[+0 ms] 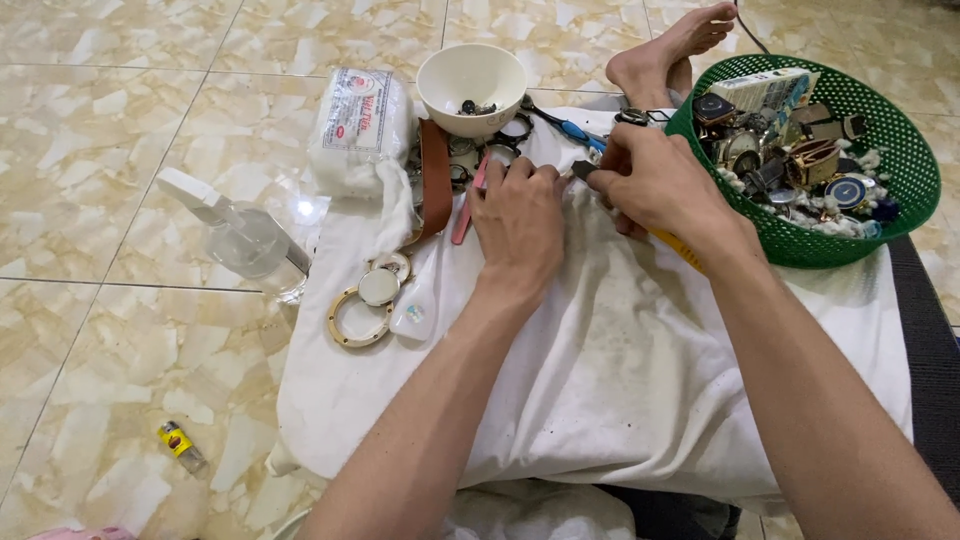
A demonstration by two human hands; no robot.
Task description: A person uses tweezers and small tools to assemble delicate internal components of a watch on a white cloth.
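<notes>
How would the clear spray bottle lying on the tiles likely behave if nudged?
The spray bottle lies on its side on glossy floor tiles, so it would probably slide or roll a little. It looks like thin clear plastic, likely light, and its white nozzle may stop a full roll.

A white cotton-wool bag (360,130) with red print is lying beyond and left of the left hand (518,222); a white-and-green carton (768,90) is sitting in the basket (905,130) beyond the right hand (655,180).

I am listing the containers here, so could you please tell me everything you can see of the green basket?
The green basket is round, of perforated plastic mesh by its look, with a solid rim. It stands upright at the right edge of the white cloth, beside the right hand, whose wrist lies close against its rim. It is heaped with watches and watch parts, a small box and bits of white wadding.
</notes>
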